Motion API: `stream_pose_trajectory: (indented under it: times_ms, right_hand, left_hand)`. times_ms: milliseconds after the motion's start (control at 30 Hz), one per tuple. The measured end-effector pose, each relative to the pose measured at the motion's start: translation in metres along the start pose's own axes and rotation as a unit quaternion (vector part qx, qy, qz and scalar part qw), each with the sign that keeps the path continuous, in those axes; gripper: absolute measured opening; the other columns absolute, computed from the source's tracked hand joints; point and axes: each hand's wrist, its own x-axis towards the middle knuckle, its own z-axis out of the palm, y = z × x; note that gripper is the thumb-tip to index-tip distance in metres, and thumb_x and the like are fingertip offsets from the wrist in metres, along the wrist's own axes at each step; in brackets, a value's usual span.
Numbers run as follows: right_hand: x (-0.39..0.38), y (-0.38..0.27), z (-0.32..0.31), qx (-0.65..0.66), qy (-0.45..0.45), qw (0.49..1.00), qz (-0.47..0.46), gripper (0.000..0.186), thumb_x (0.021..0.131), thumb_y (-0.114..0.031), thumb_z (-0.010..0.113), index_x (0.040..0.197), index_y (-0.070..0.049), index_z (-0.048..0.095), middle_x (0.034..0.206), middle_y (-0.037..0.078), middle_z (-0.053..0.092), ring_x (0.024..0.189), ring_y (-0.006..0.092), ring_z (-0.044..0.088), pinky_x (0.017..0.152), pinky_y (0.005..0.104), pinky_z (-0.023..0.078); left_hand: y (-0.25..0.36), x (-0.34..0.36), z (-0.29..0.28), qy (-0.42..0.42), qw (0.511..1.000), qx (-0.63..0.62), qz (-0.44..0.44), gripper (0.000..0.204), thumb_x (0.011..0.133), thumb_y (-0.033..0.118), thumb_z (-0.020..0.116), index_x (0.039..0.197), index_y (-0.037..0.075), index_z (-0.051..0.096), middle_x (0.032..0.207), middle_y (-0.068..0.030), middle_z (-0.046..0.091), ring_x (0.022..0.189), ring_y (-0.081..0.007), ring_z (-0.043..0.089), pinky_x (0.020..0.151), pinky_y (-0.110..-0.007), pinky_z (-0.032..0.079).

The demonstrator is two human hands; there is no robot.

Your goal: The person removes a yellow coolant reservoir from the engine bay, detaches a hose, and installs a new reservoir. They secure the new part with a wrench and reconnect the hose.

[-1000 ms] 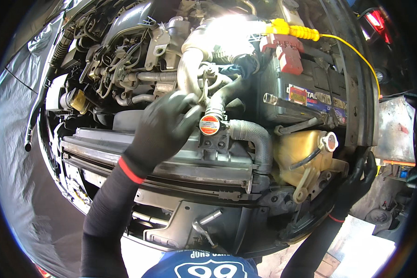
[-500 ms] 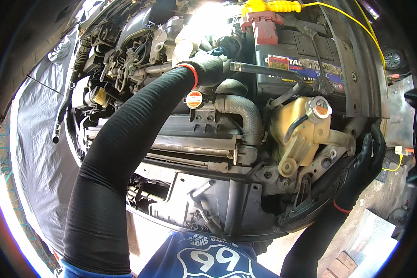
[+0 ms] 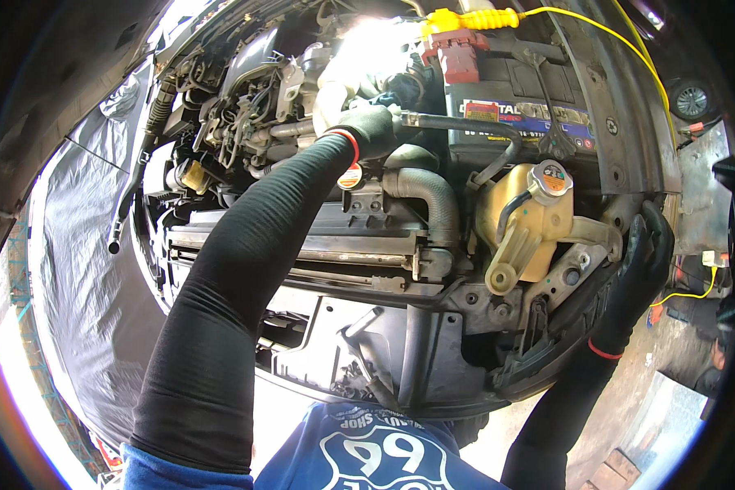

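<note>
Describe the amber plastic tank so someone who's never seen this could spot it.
Find the big black battery at the picture's upper right. Just below it in the picture, left of the person's right hand, sits the tank. Its cloudy amber body under a round, silver-rimmed cap stands out from the black and grey parts around it.

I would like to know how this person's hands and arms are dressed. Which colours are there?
The left hand and right hand wear dark gloves. A thin red band circles each wrist. Black, close-fitting sleeves cover the arms; a blue shirt sleeve shows on the left arm.
</note>
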Motion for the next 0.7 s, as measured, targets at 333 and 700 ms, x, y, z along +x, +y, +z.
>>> stream_pose_trajectory:
  times_ms: [333,700]
  right_hand:
    - [0.005,0.002,0.010,0.066,0.032,0.997,0.012,0.023,0.102,-0.012,0.067,0.122,0.000,0.071,0.120,0.014,0.071,0.108,0.0268,0.069,0.095,0.0402,0.054]
    - [0.008,0.019,0.019,-0.032,0.054,0.991,-0.118,0.022,0.098,-0.022,0.076,0.107,-0.002,0.072,0.105,0.017,0.074,0.098,0.0337,0.067,0.089,0.0441,0.051]
  left_hand:
    - [-0.008,-0.152,-0.040,0.218,0.969,0.095,0.067,0.039,0.097,0.049,0.067,0.096,0.010,0.072,0.077,-0.0137,0.072,0.073,-0.0324,0.073,0.064,-0.046,0.056]
    - [-0.012,-0.138,-0.027,0.158,0.972,0.126,0.120,0.050,0.101,0.056,0.058,0.090,0.009,0.072,0.073,-0.0156,0.071,0.069,-0.0337,0.072,0.065,-0.047,0.057]
